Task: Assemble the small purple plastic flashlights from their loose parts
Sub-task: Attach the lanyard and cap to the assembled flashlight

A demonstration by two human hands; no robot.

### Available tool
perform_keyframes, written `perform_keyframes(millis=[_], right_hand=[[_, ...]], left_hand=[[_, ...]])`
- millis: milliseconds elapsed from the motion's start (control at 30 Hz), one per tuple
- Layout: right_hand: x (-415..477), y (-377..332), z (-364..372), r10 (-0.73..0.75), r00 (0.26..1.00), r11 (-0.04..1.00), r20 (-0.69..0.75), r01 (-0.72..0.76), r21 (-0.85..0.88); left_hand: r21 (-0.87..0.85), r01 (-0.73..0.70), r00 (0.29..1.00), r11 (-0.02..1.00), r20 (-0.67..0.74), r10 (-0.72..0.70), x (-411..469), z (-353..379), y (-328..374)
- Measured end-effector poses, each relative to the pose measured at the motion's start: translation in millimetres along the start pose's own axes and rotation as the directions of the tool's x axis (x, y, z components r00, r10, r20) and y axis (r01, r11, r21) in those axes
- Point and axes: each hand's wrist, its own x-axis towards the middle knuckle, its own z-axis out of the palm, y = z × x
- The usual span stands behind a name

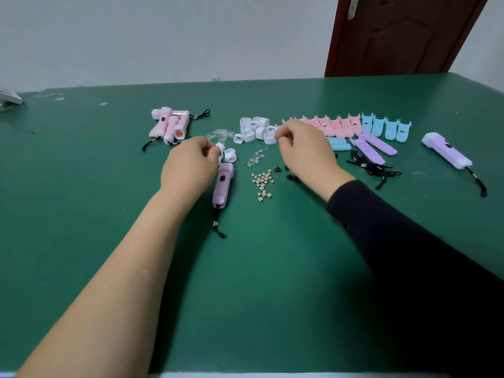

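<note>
A green table (81, 186) fills the view. Two forearms reach over it, and the right one is in a dark sleeve (409, 241). The left hand (191, 165) has curled fingers meeting by small white caps (230, 155); whether it grips one cannot be told. The right hand (305, 148) also curls, thumb and forefinger pinched together, with anything held too small to see. A capless purple flashlight (223, 185) lies just right of the left hand. A finished purple flashlight (447, 151) lies far right of the right hand. Purple shell halves (373, 145) and black cords (373, 167) sit just right of the right hand. Button batteries (263, 184) lie between the hands.
</note>
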Motion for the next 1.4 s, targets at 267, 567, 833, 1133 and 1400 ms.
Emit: perform_keyframes(millis=[267, 567, 833, 1133, 1400], right_hand=[[65.5, -5.6, 30.7, 0.045, 0.978, 0.849, 0.206, 0.071, -0.524], [64.9, -30.3, 16.3, -0.111, 0.987, 0.991, 0.118, 0.119, -0.057], [45.3, -83.9, 24.7, -0.349, 0.904, 0.905, 0.248, 0.256, 0.340], [98.8, -56.7, 55.9, -0.180, 0.904, 0.938, 0.387, 0.276, -0.209], [117.8, -61.7, 77.3, -0.190, 0.848, 0.736, 0.495, 0.457, -0.500]], left_hand=[[-0.024, 0.002, 1.000, 1.000, 0.006, -0.002, 2.7, -3.4, -0.8], [-0.531, 0.148, 0.989, 0.834, 0.092, -0.117, 3.2, -10.9, 7.0], [-0.925, 0.358, 0.927, 0.130, 0.335, -0.168, 5.4, -25.7, 9.8], [-0.873, 0.466, 0.811, -0.144, 0.486, -0.326, 12.6, -28.2, -3.2], [-0.858, 0.502, 0.809, -0.111, 0.511, -0.290, 14.1, -30.4, -2.9]])
